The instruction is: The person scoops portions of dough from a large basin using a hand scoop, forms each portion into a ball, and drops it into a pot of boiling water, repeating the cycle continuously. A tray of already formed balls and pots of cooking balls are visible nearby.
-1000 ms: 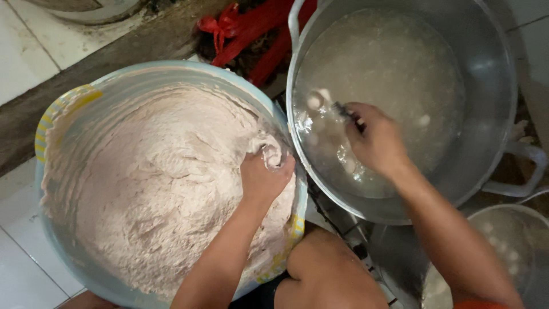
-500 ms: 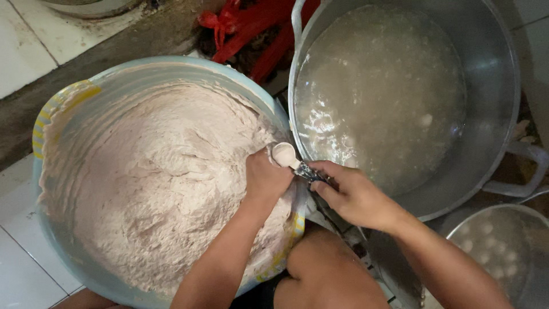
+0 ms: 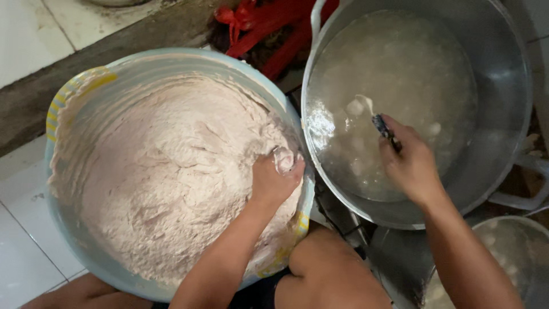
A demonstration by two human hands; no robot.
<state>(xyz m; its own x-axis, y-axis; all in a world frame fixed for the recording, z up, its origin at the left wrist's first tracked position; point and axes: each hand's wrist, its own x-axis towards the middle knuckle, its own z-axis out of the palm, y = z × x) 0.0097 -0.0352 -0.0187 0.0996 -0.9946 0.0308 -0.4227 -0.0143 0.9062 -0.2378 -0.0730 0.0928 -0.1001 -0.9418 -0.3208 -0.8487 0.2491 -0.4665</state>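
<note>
The left grip (image 3: 274, 177) is squeezing pale paste (image 3: 166, 177) in the basin (image 3: 68, 97) at frame left; the right grip (image 3: 409, 163) is clamping a spoon (image 3: 372, 114) over the pot (image 3: 503, 68), upper right.

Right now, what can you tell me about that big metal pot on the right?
The pot is wide, round and of dull grey metal, with a looped handle at its upper left rim. It holds cloudy water with pale lumps floating in it. The right hand reaches over its near rim and dips a spoon carrying a pale ball into the water. The pot stands close beside the basin of paste; a smaller pot sits below it.
</note>
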